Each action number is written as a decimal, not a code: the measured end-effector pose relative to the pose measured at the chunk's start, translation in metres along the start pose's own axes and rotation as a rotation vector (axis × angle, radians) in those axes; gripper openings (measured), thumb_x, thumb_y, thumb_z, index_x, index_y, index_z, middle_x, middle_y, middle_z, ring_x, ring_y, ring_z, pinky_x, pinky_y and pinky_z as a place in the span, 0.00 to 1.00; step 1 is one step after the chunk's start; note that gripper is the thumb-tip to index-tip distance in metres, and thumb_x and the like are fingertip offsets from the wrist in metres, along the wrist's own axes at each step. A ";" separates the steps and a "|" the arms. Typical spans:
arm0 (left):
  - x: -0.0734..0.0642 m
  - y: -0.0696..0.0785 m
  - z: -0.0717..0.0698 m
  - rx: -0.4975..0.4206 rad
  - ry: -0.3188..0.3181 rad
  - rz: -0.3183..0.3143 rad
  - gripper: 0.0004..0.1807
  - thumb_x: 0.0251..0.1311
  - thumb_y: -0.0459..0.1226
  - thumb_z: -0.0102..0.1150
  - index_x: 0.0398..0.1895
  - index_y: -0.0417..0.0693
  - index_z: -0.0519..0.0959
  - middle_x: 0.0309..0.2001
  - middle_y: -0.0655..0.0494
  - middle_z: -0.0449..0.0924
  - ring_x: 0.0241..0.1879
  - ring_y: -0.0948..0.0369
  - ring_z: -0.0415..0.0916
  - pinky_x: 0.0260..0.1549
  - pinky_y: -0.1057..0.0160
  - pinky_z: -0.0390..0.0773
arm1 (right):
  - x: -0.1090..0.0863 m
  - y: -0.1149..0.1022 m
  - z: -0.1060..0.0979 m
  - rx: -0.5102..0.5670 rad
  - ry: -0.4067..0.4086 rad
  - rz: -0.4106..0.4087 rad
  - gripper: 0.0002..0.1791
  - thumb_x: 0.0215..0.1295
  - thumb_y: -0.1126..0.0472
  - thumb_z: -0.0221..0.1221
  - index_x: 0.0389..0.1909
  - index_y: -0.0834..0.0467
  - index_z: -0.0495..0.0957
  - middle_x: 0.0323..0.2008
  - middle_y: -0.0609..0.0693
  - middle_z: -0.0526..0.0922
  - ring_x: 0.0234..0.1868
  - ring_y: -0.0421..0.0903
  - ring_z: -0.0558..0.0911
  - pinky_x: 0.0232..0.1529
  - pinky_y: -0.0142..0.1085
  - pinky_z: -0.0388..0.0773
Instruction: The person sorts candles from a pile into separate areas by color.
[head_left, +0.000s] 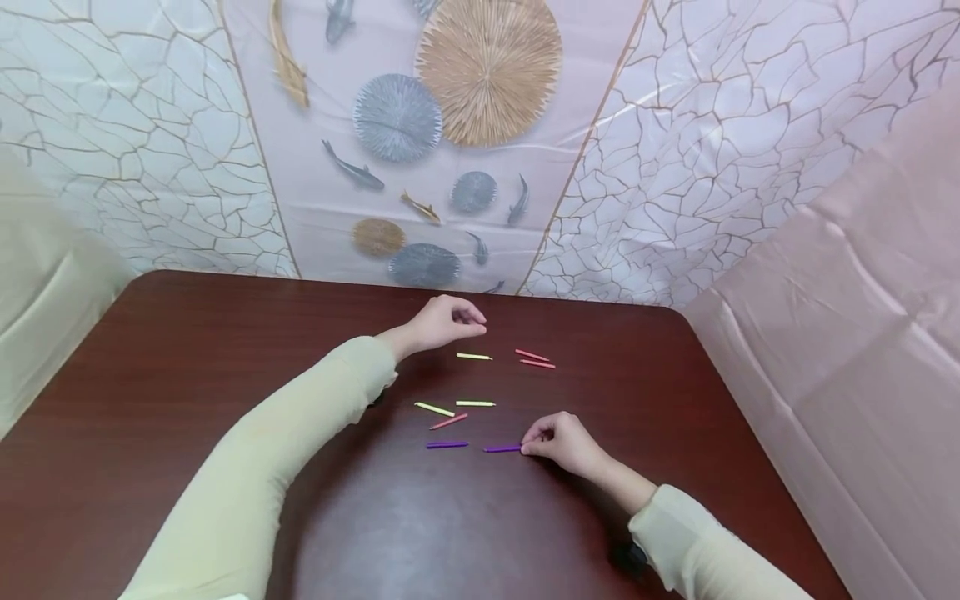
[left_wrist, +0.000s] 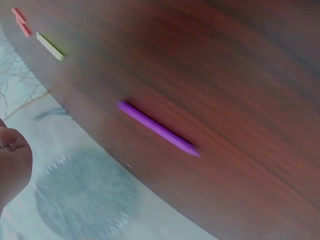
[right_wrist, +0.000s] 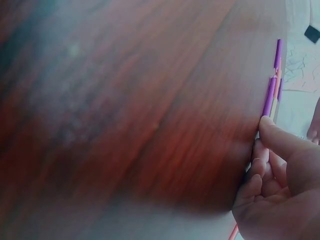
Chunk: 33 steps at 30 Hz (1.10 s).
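My right hand [head_left: 567,443] pinches the right end of a purple crayon [head_left: 501,449] between thumb and fingertips, low over the table. In the right wrist view, the same crayon points away from the thumb. My left hand [head_left: 441,322] hovers near the table's far side, fingers loosely bent, thumb apart, nothing visible in it. A purple crayon [left_wrist: 159,128] lies below it in the left wrist view; the left arm or hand hides it from the head view. Just right of the left hand is a yellow crayon [head_left: 474,357].
Two red crayons [head_left: 536,364] lie close together at the right. Nearer the middle are two yellow crayons [head_left: 435,409], a red crayon [head_left: 448,422] and another purple crayon [head_left: 447,445]. A patterned curtain [head_left: 420,208] hangs behind the brown table [head_left: 405,533].
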<state>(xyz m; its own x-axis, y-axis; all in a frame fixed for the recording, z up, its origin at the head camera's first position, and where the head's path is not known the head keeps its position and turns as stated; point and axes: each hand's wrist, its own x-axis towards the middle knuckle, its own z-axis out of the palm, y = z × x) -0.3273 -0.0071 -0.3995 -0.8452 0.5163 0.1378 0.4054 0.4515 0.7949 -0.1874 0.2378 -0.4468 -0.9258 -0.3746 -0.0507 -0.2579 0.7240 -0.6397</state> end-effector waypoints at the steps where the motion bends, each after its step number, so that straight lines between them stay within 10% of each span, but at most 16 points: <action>1: -0.005 -0.002 -0.002 -0.003 -0.003 0.000 0.11 0.55 0.39 0.64 0.39 0.42 0.82 0.33 0.52 0.83 0.32 0.63 0.75 0.36 0.68 0.73 | -0.001 0.002 0.001 -0.001 0.003 0.004 0.03 0.49 0.63 0.68 0.22 0.58 0.83 0.19 0.46 0.81 0.20 0.30 0.68 0.23 0.26 0.67; 19: -0.094 -0.040 -0.004 -0.008 -0.046 -0.039 0.10 0.51 0.37 0.66 0.36 0.40 0.83 0.28 0.54 0.82 0.26 0.67 0.71 0.29 0.70 0.72 | -0.003 0.008 -0.001 -0.019 0.014 -0.004 0.03 0.49 0.63 0.68 0.21 0.58 0.83 0.19 0.46 0.82 0.21 0.29 0.69 0.24 0.26 0.68; 33: -0.114 -0.049 0.007 0.070 -0.093 -0.012 0.06 0.51 0.36 0.65 0.32 0.44 0.82 0.28 0.56 0.82 0.24 0.71 0.70 0.28 0.73 0.71 | 0.004 0.003 0.000 -0.029 0.016 -0.020 0.04 0.49 0.62 0.68 0.22 0.58 0.83 0.19 0.47 0.82 0.21 0.30 0.68 0.24 0.26 0.67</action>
<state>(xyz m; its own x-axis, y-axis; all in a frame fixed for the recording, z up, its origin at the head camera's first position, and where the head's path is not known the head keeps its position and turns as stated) -0.2489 -0.0831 -0.4585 -0.8155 0.5743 0.0710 0.4218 0.5060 0.7523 -0.1915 0.2381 -0.4491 -0.9246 -0.3800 -0.0262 -0.2837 0.7331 -0.6181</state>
